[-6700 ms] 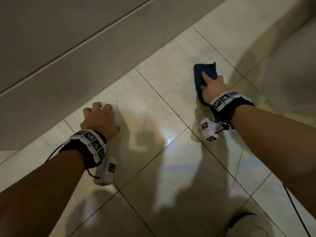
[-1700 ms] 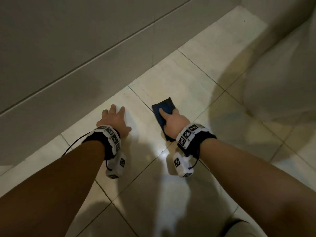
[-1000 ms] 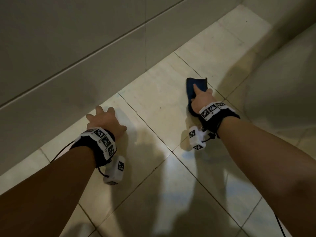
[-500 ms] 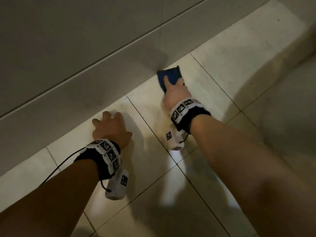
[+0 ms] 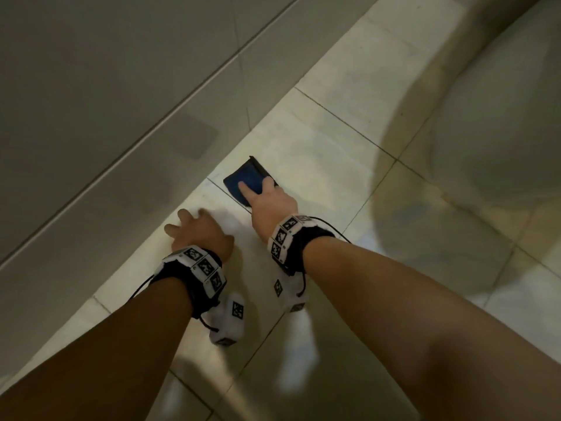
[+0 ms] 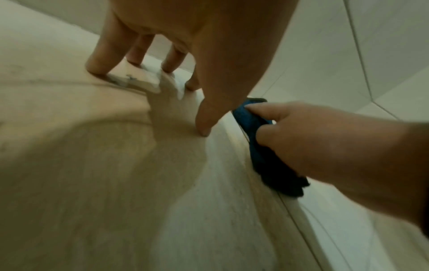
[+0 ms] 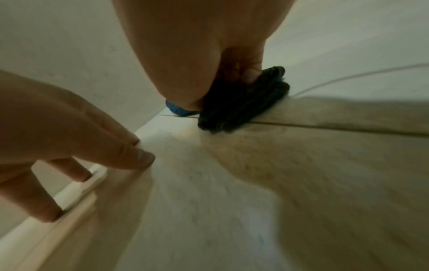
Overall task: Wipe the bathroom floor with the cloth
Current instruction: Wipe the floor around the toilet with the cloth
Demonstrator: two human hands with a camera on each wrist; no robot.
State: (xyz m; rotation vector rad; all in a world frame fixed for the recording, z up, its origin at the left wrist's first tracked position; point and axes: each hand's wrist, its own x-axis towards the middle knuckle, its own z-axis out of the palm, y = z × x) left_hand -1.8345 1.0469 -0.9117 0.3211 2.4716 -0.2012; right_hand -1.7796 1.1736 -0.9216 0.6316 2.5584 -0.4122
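Folded blue cloth [image 5: 247, 180] lying flat on the pale tiled floor [image 5: 318, 153] at centre frame, near the foot of the grey wall [image 5: 121, 86]. The right hand [image 5: 270, 208] presses down on it, forefinger extended over the top and thumb curled against its edge. The left hand [image 5: 197, 235], just left of the cloth, is spread open, fingertips [image 6: 97, 71] propped on the tile, holding nothing.

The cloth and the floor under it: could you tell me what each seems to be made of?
The cloth looks like a soft, thick blue fabric, perhaps microfibre: folded in layers, fuzzy at its edge in the right wrist view. The floor looks like glazed or polished pale tile: thin grout lines, glossy reflections.
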